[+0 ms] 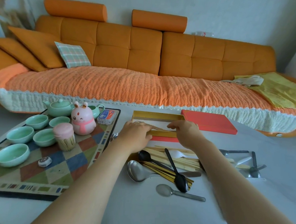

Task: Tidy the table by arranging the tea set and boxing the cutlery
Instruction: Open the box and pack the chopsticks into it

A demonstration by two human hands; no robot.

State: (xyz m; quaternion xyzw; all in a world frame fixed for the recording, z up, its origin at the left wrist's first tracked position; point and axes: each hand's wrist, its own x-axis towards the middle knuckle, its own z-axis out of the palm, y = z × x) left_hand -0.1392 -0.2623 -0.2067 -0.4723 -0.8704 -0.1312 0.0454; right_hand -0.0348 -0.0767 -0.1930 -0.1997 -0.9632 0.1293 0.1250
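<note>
An open gold-lined box (158, 116) with a red outside lies at the table's middle. Over its near wall, my left hand (135, 133) and my right hand (186, 131) each grip one end of a bundle of wooden chopsticks (158, 128) held inside the box. In front of the box is a heap of cutlery: wooden chopsticks (175, 159), a black spoon (178, 174), a large steel spoon (137, 170) and a small grey spoon (173, 192). On the checked mat (68, 162) at left stand several pale green cups (12, 154) and a green teapot (59, 107).
The red box lid (209, 121) lies right of the box. A pink rabbit figure (82, 120), a toothpick jar (65, 138) and a small packet (107, 117) share the mat. More cutlery in clear wrap (246, 163) lies at right. An orange sofa (146, 63) stands behind.
</note>
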